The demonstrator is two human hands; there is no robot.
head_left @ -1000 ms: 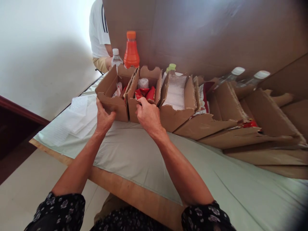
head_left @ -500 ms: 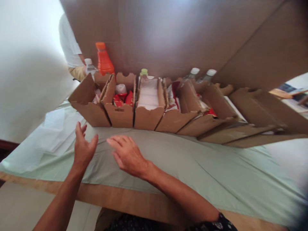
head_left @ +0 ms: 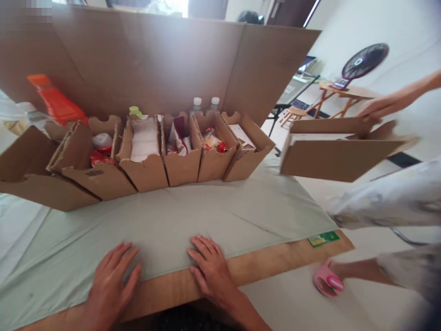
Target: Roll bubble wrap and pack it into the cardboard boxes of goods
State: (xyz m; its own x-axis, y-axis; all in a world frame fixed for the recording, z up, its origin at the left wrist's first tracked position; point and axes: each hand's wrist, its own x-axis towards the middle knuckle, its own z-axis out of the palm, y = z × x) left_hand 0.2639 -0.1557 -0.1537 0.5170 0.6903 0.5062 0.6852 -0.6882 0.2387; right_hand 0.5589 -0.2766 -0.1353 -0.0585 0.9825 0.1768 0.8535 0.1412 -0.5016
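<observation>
My left hand (head_left: 112,281) lies flat and open on the pale green cloth (head_left: 179,220) near the table's front edge. My right hand (head_left: 211,269) rests flat beside it, fingers spread, holding nothing. Beyond them stands a row of several open cardboard boxes (head_left: 148,158) holding red packets and white wrapped items. At the right another person's hand (head_left: 374,109) carries one more cardboard box (head_left: 339,149) in the air past the table's end.
A tall cardboard sheet (head_left: 155,64) stands behind the boxes. An orange bottle (head_left: 57,103), a green-capped bottle (head_left: 135,111) and two clear bottles (head_left: 206,104) stand at the back. A fan (head_left: 363,62) and folding tables are at the far right. A foot in a pink slipper (head_left: 325,281) is on the floor.
My hands left the two left boxes, drew back and settled flat at the front edge. The view swung right, revealing another person carrying a box.
</observation>
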